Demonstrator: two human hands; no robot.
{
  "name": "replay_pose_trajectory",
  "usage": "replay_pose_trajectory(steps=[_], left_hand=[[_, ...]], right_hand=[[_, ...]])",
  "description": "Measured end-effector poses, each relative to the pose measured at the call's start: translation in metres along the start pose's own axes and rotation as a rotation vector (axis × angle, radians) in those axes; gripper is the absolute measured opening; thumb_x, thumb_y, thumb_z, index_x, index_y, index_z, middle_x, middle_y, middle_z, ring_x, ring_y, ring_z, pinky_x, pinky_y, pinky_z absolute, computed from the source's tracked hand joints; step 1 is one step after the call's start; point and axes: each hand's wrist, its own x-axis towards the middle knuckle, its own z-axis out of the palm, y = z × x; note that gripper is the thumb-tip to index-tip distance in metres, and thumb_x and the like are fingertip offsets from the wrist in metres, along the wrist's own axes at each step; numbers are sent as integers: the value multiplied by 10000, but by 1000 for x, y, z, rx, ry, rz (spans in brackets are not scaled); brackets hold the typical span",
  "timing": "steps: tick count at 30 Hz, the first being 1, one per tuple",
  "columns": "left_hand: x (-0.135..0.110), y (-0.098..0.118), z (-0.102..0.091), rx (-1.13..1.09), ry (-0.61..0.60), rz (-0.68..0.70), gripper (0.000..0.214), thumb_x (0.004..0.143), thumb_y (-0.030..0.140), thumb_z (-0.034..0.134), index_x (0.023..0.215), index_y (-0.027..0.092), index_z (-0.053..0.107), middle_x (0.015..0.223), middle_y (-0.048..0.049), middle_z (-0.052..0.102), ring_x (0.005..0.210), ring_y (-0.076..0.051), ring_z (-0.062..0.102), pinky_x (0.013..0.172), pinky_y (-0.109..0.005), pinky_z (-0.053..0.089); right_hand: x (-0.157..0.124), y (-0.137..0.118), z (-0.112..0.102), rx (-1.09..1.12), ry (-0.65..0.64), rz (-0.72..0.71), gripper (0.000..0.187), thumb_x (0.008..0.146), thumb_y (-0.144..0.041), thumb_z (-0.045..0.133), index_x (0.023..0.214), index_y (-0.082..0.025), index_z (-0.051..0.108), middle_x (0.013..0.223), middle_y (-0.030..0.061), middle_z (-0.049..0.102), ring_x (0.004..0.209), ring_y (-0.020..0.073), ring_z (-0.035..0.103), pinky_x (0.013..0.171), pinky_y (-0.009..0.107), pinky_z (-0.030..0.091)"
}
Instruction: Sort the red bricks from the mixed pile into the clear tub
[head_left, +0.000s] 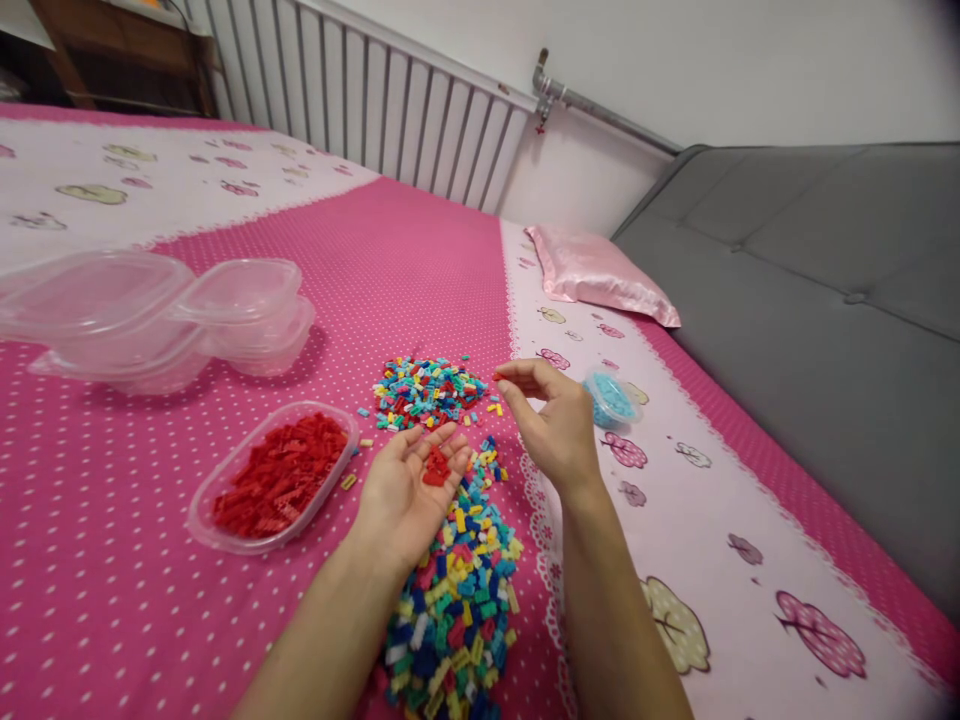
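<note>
My left hand (pixel 405 490) is palm up and slightly cupped, with several small red building bricks (pixel 436 466) lying on the palm and fingers. My right hand (pixel 553 420) pinches a single red brick (pixel 498 377) between thumb and forefinger. Just beyond my left hand lies a mixed pile of coloured bricks (pixel 424 390). A second, larger pile of mixed bricks (pixel 457 600) spreads beneath and between my forearms, partly hidden by my left arm. Left of my left hand stands a clear plastic tub (pixel 206 530) filled with red bricks (pixel 281 475).
A small tub of light blue bricks (pixel 613 398) stands behind my right hand. Stacked clear containers (pixel 150 310) rest at the left. All this is on a pink bedspread (pixel 352 260). A pillow (pixel 600 275), grey headboard (pixel 810 250) and radiator (pixel 375 100) border it.
</note>
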Motion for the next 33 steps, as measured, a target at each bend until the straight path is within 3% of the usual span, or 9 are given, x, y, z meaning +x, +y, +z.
replay_pose_trajectory(steps=[9,20,24,27,30,33], left_hand=[[-1,0,-1,6,-20,10,246,904,192,389,954,61,592,812,-114,632,658,-133,623,627,-226,568],[2,0,-1,-9,-38,20,228,905,172,385,902,66,587,828,-101,635,697,-142,638,631,-224,569],[1,-1,-1,-6,-4,40,207,896,133,386,841,91,581,825,-87,642,685,-136,637,628,-235,572],[0,0,0,-6,4,42,209,900,145,389,837,89,581,831,-96,646,670,-135,633,616,-239,571],[0,1,0,-1,11,32,232,905,169,387,887,64,593,802,-103,635,672,-139,632,610,-231,566],[0,1,0,-1,12,30,243,903,171,386,909,48,596,782,-102,627,666,-137,628,604,-222,560]], right_hand=[[-8,-30,-8,54,-59,-59,130,817,-184,590,902,-209,685,860,11,718,798,134,665,764,289,535],[-11,-35,-8,104,-250,-117,125,814,-184,612,907,-205,693,896,10,720,823,129,658,783,279,524],[-7,-21,-4,71,-187,-70,158,858,-204,547,936,-206,684,933,23,714,870,140,654,799,290,517],[-2,3,5,-94,-87,-18,210,870,-191,493,984,-184,670,979,54,702,900,169,641,809,323,513],[-1,32,19,-278,-164,-10,292,860,-171,471,1099,-154,637,1087,102,669,1010,211,608,914,381,481],[-4,55,36,-360,-265,-24,412,873,-182,461,1268,-92,538,1302,154,560,1234,232,484,1076,395,359]])
